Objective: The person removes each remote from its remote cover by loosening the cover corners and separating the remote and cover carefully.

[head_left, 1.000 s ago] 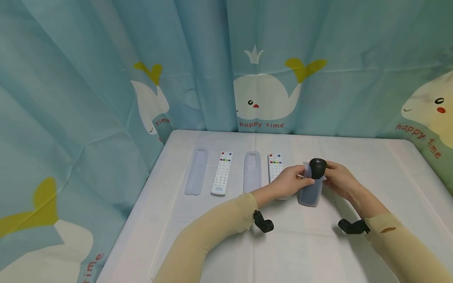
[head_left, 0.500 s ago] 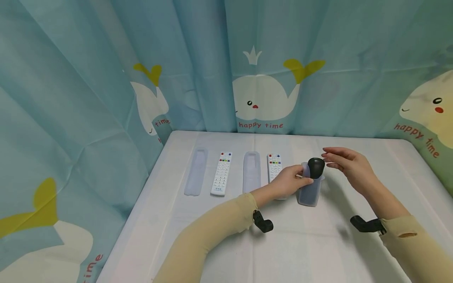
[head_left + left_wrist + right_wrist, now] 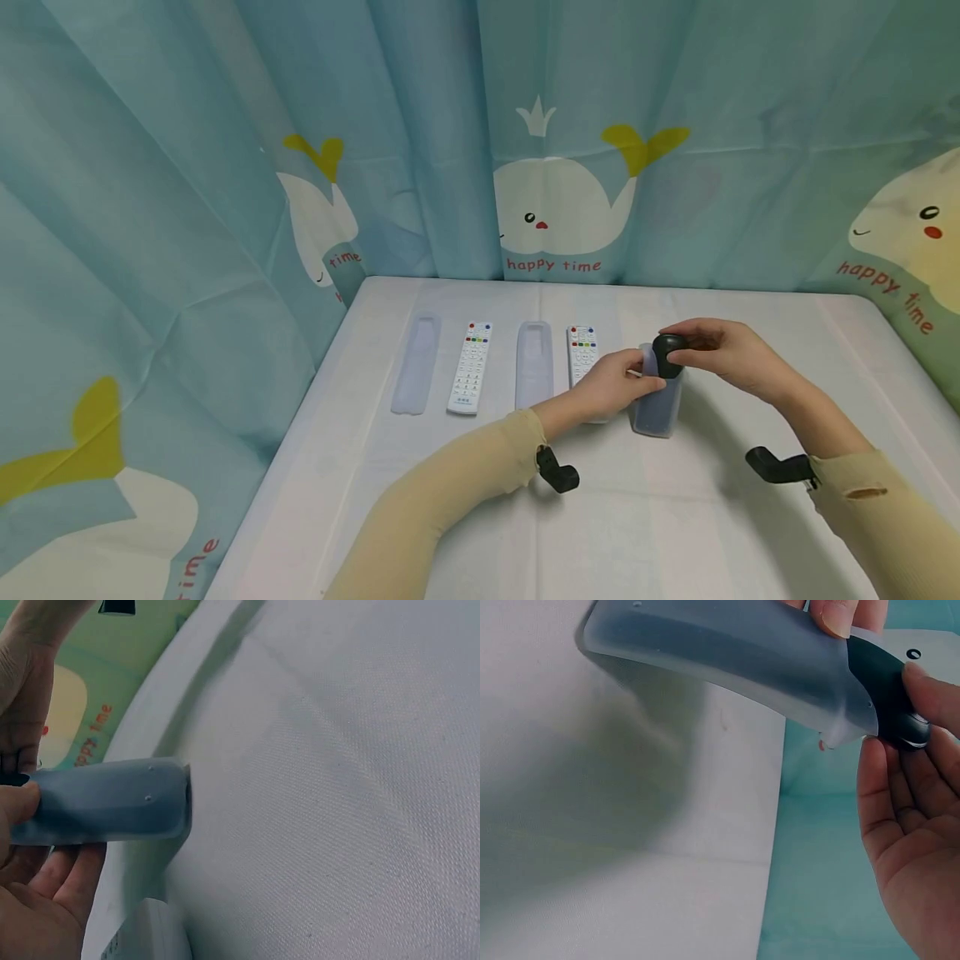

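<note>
A translucent silicone sleeve (image 3: 657,410) encloses most of a black remote control (image 3: 664,365), whose rounded glossy end sticks out at the top. My left hand (image 3: 613,387) grips the sleeve near its mouth, thumb on one face and fingers behind, as the left wrist view also shows. With thumb and fingers my right hand (image 3: 726,353) pinches the exposed black end. In the right wrist view, the sleeve's edge (image 3: 855,720) lies around the remote just below that end. The part inside shows only dimly through the sleeve (image 3: 112,799).
On the white table (image 3: 600,517), a white remote control (image 3: 582,354) lies partly behind my left hand. Farther left are an unfilled sleeve (image 3: 535,362), another white remote (image 3: 471,368) and a second flat sleeve (image 3: 417,364). A blue curtain (image 3: 420,167) hangs behind the table.
My right hand leaves the sleeve's right side, lifts away with its fingers loose, then comes back and pinches the black end from above. The left hand stays on the sleeve.
</note>
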`<state>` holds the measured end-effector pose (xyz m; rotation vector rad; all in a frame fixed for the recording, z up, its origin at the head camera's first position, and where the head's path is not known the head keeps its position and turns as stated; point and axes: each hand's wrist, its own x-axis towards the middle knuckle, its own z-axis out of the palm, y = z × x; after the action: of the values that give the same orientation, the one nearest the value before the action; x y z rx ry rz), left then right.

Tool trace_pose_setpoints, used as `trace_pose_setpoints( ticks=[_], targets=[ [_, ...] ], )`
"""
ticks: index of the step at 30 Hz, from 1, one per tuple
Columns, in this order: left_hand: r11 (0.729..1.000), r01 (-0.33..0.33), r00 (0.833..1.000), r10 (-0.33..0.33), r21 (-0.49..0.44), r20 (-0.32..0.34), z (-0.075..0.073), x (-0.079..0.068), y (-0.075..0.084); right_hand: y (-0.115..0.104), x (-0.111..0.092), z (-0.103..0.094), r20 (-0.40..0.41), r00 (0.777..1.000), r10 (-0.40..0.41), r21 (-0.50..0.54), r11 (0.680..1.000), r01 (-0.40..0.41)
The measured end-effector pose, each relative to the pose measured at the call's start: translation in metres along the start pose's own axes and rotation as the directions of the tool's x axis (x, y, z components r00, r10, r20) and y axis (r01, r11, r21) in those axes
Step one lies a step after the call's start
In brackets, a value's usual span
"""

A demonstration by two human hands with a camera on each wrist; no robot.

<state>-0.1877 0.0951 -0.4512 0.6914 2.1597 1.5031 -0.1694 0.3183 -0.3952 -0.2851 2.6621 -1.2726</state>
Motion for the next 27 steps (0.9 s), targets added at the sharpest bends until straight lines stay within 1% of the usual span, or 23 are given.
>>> trace_pose_setpoints(
  ticks=[4,7,9,11,13,16,19,22,25,27],
  targets=[
    [0.999,0.036,0.999,-0.036,0.028,-0.007,-0.003,0.001,-0.001,-0.001,0.001,0.0,0.01,1.0,0.001,0.008,1.0,-0.001],
    [0.997,0.047,0.998,-0.044,0.06,-0.053,-0.007,0.003,-0.002,-0.002,0.0,0.0,0.006,1.0,0.011,0.005,1.0,-0.011],
    [0.996,0.035,0.995,-0.028,0.076,-0.099,-0.01,0.004,-0.003,-0.002,0.0,0.001,-0.005,1.0,0.013,-0.014,1.0,-0.014],
    [0.993,0.007,0.99,0.01,0.118,-0.144,-0.012,0.005,-0.005,-0.003,0.0,0.001,-0.016,1.0,0.01,-0.032,0.999,-0.011],
    [0.983,-0.03,0.985,0.059,0.179,-0.162,-0.014,0.006,-0.005,-0.004,0.0,0.002,-0.018,1.0,0.007,-0.034,0.999,-0.007],
    [0.951,-0.086,0.977,0.139,0.297,-0.163,-0.014,0.007,-0.005,-0.005,-0.001,0.003,-0.015,1.0,0.003,-0.019,1.0,-0.003],
    [0.909,-0.097,0.97,0.178,0.404,-0.168,-0.015,0.007,-0.004,-0.005,-0.001,0.004,-0.011,1.0,0.0,-0.005,1.0,0.0],
    [0.88,-0.084,0.967,0.185,0.467,-0.175,-0.017,0.006,-0.003,-0.005,-0.001,0.005,-0.014,1.0,-0.002,0.002,1.0,0.002],
    [0.853,-0.082,0.968,0.191,0.515,-0.163,-0.018,0.005,-0.001,-0.004,-0.001,0.006,-0.017,1.0,-0.005,0.015,1.0,0.005],
    [0.82,-0.087,0.969,0.2,0.565,-0.141,-0.018,0.005,-0.001,-0.003,-0.001,0.006,-0.021,1.0,-0.009,0.018,1.0,0.009]
  ],
)
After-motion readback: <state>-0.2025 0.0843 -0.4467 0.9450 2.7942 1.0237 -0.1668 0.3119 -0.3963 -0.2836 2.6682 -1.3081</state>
